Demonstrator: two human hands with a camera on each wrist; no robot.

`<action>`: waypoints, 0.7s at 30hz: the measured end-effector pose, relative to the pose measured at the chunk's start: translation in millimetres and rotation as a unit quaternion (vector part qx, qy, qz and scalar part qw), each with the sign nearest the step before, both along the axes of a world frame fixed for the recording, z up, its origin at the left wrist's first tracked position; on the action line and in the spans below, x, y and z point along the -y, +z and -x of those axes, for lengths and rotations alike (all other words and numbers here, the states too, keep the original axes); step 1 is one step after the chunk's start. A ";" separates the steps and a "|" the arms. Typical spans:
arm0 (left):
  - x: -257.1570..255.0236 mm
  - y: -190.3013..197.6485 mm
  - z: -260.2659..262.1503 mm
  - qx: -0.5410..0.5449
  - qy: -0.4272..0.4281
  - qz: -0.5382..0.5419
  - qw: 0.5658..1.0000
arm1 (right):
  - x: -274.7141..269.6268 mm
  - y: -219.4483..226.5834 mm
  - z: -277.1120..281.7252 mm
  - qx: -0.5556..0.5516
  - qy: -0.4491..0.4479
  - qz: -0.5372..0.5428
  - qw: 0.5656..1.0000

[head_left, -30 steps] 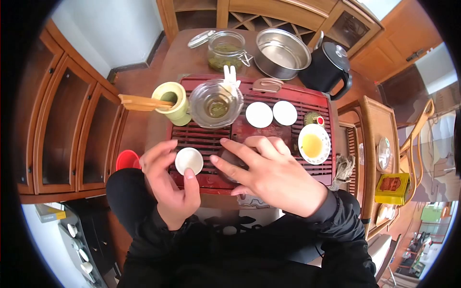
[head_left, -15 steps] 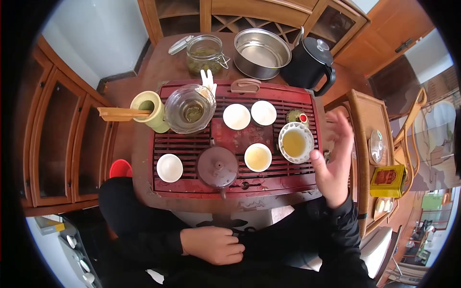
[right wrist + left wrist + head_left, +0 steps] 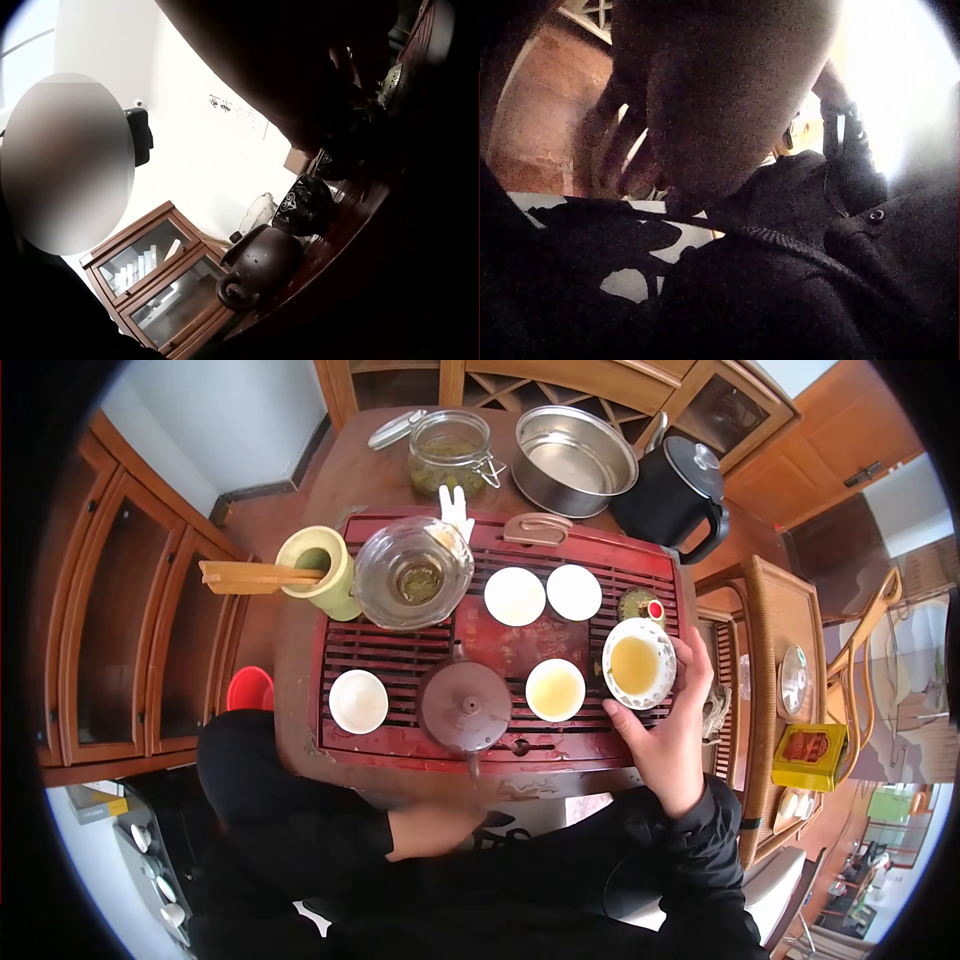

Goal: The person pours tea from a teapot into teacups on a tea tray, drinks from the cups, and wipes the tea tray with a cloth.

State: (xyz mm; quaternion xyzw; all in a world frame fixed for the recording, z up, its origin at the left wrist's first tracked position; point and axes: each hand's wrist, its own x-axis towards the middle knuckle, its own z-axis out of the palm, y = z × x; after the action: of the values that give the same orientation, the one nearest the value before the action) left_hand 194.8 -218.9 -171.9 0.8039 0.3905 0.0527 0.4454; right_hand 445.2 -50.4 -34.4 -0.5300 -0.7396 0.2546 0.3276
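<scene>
One patterned cup point(image 3: 640, 664) is at the right hand point(image 3: 672, 748). Left of that hand are four small cups: one with tea point(image 3: 555, 690) nearest, a pair point(image 3: 545, 594) farther forward, one point(image 3: 358, 702) farthest left. Also leftward are one teapot point(image 3: 464, 706), one glass bowl point(image 3: 385, 600) and one green holder point(image 3: 330, 585). Beyond the hand are one jar point(image 3: 447, 455), one steel pot point(image 3: 575, 460), one kettle point(image 3: 655, 490).

The head view is bright and fisheye-bent, the wrist views murky against blown-out white glare.
</scene>
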 end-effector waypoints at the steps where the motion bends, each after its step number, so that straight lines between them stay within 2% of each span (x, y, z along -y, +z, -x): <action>1: -0.9 5.0 2.8 0.022 0.024 -0.106 0.994 | 0.3 1.2 4.2 -0.033 -0.008 0.020 0.999; 5: 0.2 5.0 1.7 0.010 0.063 -0.086 0.994 | -2.2 3.7 3.8 0.033 -0.003 -0.034 0.999; 6: 2.7 -2.4 0.2 -0.044 0.022 -0.105 0.993 | 0.8 4.8 0.9 0.049 -0.007 -0.040 0.998; 7: 5.3 -8.1 -0.9 -0.098 -0.018 -0.122 0.988 | 6.5 13.4 2.4 0.137 -0.007 -0.101 0.985; 8: 9.2 -10.9 -2.0 -0.098 -0.010 -0.120 0.988 | 13.0 21.0 3.7 0.222 -0.007 -0.161 0.962; 9: 12.9 -13.3 -3.4 -0.095 0.006 -0.113 0.989 | 18.2 19.3 3.6 0.189 -0.002 -0.205 0.960; 10: 15.5 -15.2 -4.4 -0.092 0.021 -0.107 0.990 | 23.3 15.8 3.3 0.190 0.005 -0.204 0.960; 11: 13.8 -9.5 -3.4 -0.091 0.027 -0.105 0.990 | 28.2 11.4 2.7 0.079 0.088 -0.245 0.962; 12: 9.3 2.2 -1.0 -0.096 0.017 -0.144 0.985 | 31.2 9.0 3.5 -0.035 0.168 -0.278 0.945; 13: 5.6 8.6 0.5 -0.102 0.007 -0.183 0.978 | 32.8 15.5 6.8 -0.063 0.266 -0.142 0.951; 14: 3.7 8.4 0.8 -0.102 0.010 -0.182 0.978 | 34.8 23.4 11.2 -0.090 0.356 -0.002 0.930; 15: 2.3 7.8 1.2 -0.069 0.016 -0.182 0.981 | 49.6 21.6 25.5 -0.134 0.298 0.101 0.940; 16: 2.1 7.6 0.9 -0.037 0.021 -0.181 0.983 | 51.3 18.0 34.9 -0.134 0.300 0.103 0.939; 18: 3.7 11.0 -1.6 -0.044 0.031 -0.151 0.987 | 49.0 11.0 47.4 -0.023 0.286 -0.061 0.956; 19: 5.1 12.7 -2.5 -0.050 0.039 -0.124 0.990 | 46.3 12.6 49.6 0.062 0.302 -0.144 0.940; 20: 7.5 13.9 -3.3 -0.048 0.044 -0.121 0.990 | 44.2 13.3 54.1 0.064 0.307 -0.142 0.939; 21: 10.1 15.0 -4.5 -0.059 0.051 -0.138 0.987 | 43.3 13.3 60.2 0.106 0.303 -0.189 0.928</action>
State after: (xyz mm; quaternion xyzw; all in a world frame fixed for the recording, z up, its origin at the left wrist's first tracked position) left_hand 199.3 -229.1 -156.9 0.8384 0.4457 0.0809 0.3033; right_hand 385.0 -93.7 -21.1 -0.2328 -0.9297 0.1399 0.2487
